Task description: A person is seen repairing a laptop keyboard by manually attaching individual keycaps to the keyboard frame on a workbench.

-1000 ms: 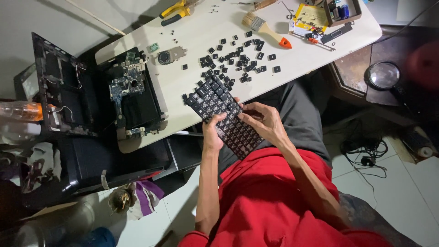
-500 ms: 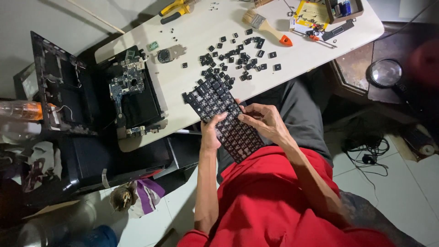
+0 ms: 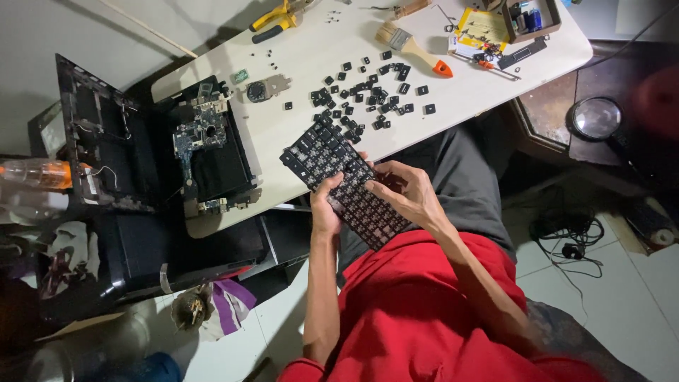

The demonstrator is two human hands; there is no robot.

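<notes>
A black laptop keyboard [image 3: 322, 152] lies slanted over the white table's front edge and my lap. My left hand [image 3: 325, 201] grips its near left edge, thumb on the keys. My right hand [image 3: 404, 192] rests on its middle, fingers curled on the keys; whether a key cap is pinched I cannot tell. Several loose black key caps [image 3: 368, 99] lie scattered on the table [image 3: 311, 42] just beyond the keyboard.
An opened laptop base with its circuit board [image 3: 201, 134] sits at the table's left end, a black laptop lid [image 3: 106, 141] beside it. A paintbrush [image 3: 410, 46], yellow pliers [image 3: 272, 18] and a small parts box [image 3: 530, 18] lie at the far side. A magnifier [image 3: 596, 117] lies right.
The keyboard and both hands have stayed almost in place; my right fingers shift slightly over the keys.
</notes>
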